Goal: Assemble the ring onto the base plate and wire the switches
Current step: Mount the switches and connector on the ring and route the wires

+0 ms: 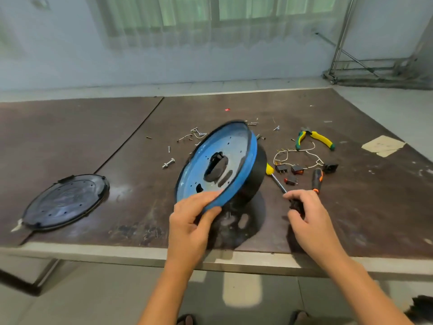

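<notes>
A blue round base plate (234, 146) with a black ring (259, 170) around its back stands tilted on edge in the middle of the table. My left hand (192, 221) grips its lower blue rim. My right hand (307, 214) pinches a small black part, seemingly a switch (295, 205), just right of the plate. Three black rocker switches (290, 171) with white wires (297, 153) lie further right on the table.
A black round cover (63, 202) lies flat at the left. Several loose screws (187, 139) are scattered behind the plate. Yellow-green pliers (316, 139), a yellow-handled screwdriver (273, 173) and an orange-black screwdriver (316, 179) lie to the right. The table's front edge (117, 254) is near.
</notes>
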Action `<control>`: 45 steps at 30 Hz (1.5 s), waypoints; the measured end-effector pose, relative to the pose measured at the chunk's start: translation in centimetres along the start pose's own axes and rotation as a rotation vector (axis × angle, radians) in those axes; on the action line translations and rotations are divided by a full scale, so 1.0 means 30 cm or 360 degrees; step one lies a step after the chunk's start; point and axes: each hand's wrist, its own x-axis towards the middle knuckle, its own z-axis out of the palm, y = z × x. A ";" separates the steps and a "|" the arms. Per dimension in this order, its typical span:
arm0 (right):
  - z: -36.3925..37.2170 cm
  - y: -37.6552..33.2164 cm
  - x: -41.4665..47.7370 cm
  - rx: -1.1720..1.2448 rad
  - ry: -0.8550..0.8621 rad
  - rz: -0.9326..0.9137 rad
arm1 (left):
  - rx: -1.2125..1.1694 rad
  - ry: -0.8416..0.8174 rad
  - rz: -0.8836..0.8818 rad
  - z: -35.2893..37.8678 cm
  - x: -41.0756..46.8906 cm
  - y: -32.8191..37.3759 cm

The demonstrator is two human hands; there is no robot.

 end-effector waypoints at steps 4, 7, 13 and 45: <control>0.066 -0.007 0.031 0.0276 -0.0028 0.0292 | -0.0535 0.0266 -0.0284 -0.019 0.012 0.029; 0.127 -0.036 0.046 0.0609 -0.0060 0.0401 | -0.0896 0.0333 -0.0518 -0.036 0.014 0.012; 0.182 -0.068 0.041 0.0912 -0.0360 0.0445 | -0.1634 0.0389 -0.0667 -0.041 0.047 0.008; 0.162 -0.088 0.239 0.0964 -0.0299 0.0261 | -0.0177 0.0039 -0.0512 -0.186 0.127 -0.098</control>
